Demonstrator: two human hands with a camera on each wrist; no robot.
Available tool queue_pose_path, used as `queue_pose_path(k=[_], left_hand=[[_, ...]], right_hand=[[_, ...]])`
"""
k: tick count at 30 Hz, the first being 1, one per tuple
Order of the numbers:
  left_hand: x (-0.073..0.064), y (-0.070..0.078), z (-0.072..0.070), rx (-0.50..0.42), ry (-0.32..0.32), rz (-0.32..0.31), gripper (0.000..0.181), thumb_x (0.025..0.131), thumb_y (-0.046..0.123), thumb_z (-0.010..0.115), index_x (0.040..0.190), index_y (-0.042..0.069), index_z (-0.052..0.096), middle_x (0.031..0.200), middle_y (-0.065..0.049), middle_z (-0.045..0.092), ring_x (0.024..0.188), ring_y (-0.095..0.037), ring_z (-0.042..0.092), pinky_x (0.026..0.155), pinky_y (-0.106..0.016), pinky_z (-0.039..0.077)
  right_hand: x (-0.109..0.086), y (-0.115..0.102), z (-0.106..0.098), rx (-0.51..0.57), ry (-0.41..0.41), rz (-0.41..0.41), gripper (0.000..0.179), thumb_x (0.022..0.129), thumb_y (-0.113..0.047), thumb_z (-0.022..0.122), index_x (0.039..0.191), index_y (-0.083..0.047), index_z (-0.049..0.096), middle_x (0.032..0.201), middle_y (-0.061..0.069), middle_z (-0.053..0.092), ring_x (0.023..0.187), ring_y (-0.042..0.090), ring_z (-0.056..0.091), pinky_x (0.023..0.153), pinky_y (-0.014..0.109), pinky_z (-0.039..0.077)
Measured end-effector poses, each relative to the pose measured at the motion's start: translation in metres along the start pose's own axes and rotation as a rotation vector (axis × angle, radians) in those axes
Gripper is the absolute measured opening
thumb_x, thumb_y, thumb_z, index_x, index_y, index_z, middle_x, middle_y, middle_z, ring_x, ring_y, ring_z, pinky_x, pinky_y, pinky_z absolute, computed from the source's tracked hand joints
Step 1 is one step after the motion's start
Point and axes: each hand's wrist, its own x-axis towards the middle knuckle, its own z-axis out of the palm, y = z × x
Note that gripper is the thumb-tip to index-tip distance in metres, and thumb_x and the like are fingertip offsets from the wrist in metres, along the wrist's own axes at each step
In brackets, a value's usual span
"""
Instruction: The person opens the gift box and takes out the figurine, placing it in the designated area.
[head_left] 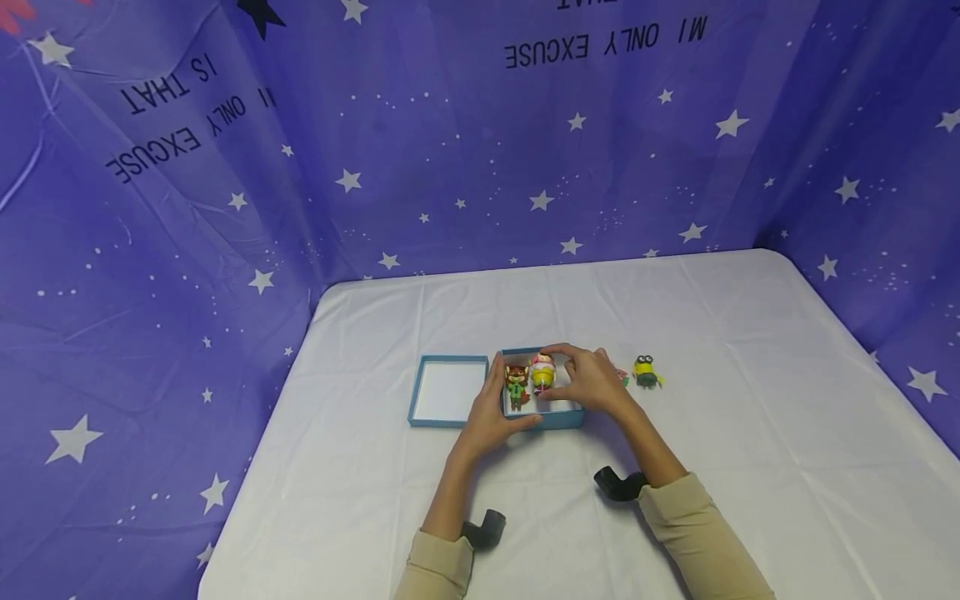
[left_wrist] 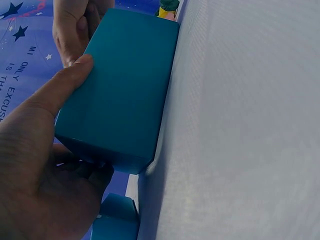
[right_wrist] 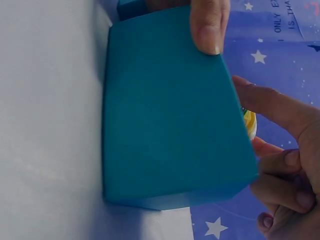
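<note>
Head view, box (head_left: 558,419): blue, open side up on the white table (head_left: 337,500); the lid (head_left: 450,392) lies just beside it on the left, hollow side up.
Head view, left hand (head_left: 486,421): curled about the box's near left corner, fingers along the left wall, thumb at the near wall.
Head view, right hand (head_left: 596,382): pinching the doll (head_left: 542,373) between thumb and forefinger, within the box's outline; whether the doll touches the bottom I cannot tell.
Head view, fox (head_left: 517,387): face up in the box, left of the doll, feet toward the near wall.
Head view, minion (head_left: 645,372): on the table, right of the box; a small red-and-green piece (head_left: 623,377) shows between it and the right hand, partly hidden.
Head view, curtain (head_left: 480,150): purple with pale stars, behind the table.
Left wrist view, box: left thumb over its upper edge, the other fingers bent beneath; the doll is hidden.
Right wrist view, doll: a yellow bit shows past the box's edge, between thumb and forefinger; the remaining fingers fold inward.
</note>
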Motion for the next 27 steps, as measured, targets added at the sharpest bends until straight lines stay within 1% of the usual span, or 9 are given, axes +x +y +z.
queue_pose_path(k=[3, 5, 10, 14, 16, 19, 21, 25, 27], left_hand=[[0.0, 0.0, 0.0, -0.001, -0.003, -0.003, 0.112, 0.072, 0.039, 0.078, 0.148, 0.006, 0.003, 0.153, -0.015, 0.004, 0.137, -0.03, 0.013, 0.108, -0.044, 0.022], [-0.001, 0.001, 0.0, -0.001, -0.004, -0.004, 0.112, 0.072, 0.039, 0.078, 0.148, 0.006, 0.003, 0.153, -0.015, 0.004, 0.137, -0.03, 0.012, 0.108, -0.044, 0.022], [-0.001, 0.001, -0.001, 0.001, -0.003, -0.004, 0.112, 0.072, 0.04, 0.078, 0.148, 0.006, 0.003, 0.153, -0.015, 0.005, 0.138, -0.029, 0.012, 0.108, -0.044, 0.022], [-0.001, 0.001, -0.001, 0.001, -0.002, 0.0, 0.112, 0.072, 0.039, 0.078, 0.148, 0.005, 0.003, 0.153, -0.016, 0.005, 0.137, -0.03, 0.013, 0.108, -0.044, 0.022], [-0.001, 0.002, -0.001, 0.001, -0.002, -0.001, 0.112, 0.072, 0.039, 0.078, 0.148, 0.005, 0.004, 0.153, -0.014, 0.004, 0.137, -0.029, 0.013, 0.108, -0.044, 0.022], [-0.001, 0.002, -0.002, 0.001, -0.005, -0.007, 0.112, 0.072, 0.039, 0.078, 0.148, 0.005, 0.004, 0.154, -0.012, 0.004, 0.138, -0.028, 0.012, 0.108, -0.043, 0.022], [-0.001, 0.002, -0.002, 0.0, -0.003, -0.006, 0.111, 0.072, 0.039, 0.078, 0.148, 0.005, 0.004, 0.154, -0.013, 0.004, 0.138, -0.028, 0.012, 0.108, -0.043, 0.022], [-0.001, 0.002, -0.001, 0.001, 0.001, -0.004, 0.111, 0.072, 0.039, 0.078, 0.148, 0.006, 0.005, 0.154, -0.013, 0.004, 0.138, -0.029, 0.013, 0.108, -0.044, 0.021], [-0.001, 0.002, 0.0, 0.003, 0.001, -0.007, 0.111, 0.072, 0.04, 0.078, 0.149, 0.007, 0.005, 0.154, -0.012, 0.004, 0.138, -0.029, 0.013, 0.108, -0.044, 0.021]], right_hand=[[0.0, -0.002, -0.003, 0.021, 0.003, -0.026, 0.07, 0.06, -0.037, 0.086, 0.121, -0.016, 0.059, 0.048, -0.007, 0.035, 0.044, 0.012, 0.03, 0.08, 0.044, 0.034], [0.0, -0.003, -0.005, 0.03, 0.002, -0.037, 0.069, 0.061, -0.036, 0.086, 0.122, -0.017, 0.058, 0.047, -0.007, 0.035, 0.044, 0.011, 0.031, 0.084, 0.045, 0.034], [0.0, -0.005, -0.011, 0.054, -0.004, -0.056, 0.069, 0.061, -0.035, 0.086, 0.122, -0.018, 0.058, 0.048, -0.007, 0.036, 0.044, 0.011, 0.03, 0.078, 0.04, 0.033], [-0.001, -0.009, -0.016, 0.077, -0.01, -0.06, 0.069, 0.061, -0.033, 0.086, 0.122, -0.017, 0.058, 0.049, -0.007, 0.036, 0.045, 0.012, 0.032, 0.083, 0.045, 0.033], [-0.002, -0.011, -0.019, 0.081, -0.012, -0.061, 0.069, 0.061, -0.033, 0.086, 0.122, -0.017, 0.057, 0.049, -0.007, 0.037, 0.045, 0.012, 0.033, 0.088, 0.048, 0.032], [-0.003, -0.015, -0.024, 0.081, -0.009, -0.064, 0.069, 0.062, -0.035, 0.085, 0.123, -0.017, 0.057, 0.049, -0.007, 0.038, 0.044, 0.013, 0.035, 0.089, 0.048, 0.032], [-0.004, -0.017, -0.027, 0.076, -0.004, -0.071, 0.069, 0.063, -0.036, 0.085, 0.123, -0.018, 0.056, 0.049, -0.007, 0.039, 0.044, 0.013, 0.035, 0.093, 0.049, 0.031], [-0.008, -0.02, -0.034, 0.063, 0.024, -0.091, 0.07, 0.063, -0.036, 0.085, 0.124, -0.018, 0.055, 0.048, -0.008, 0.037, 0.043, 0.012, 0.034, 0.09, 0.047, 0.033], [-0.011, -0.021, -0.037, 0.055, 0.038, -0.103, 0.072, 0.063, -0.036, 0.085, 0.125, -0.018, 0.055, 0.048, -0.008, 0.036, 0.042, 0.012, 0.033, 0.085, 0.044, 0.034]])
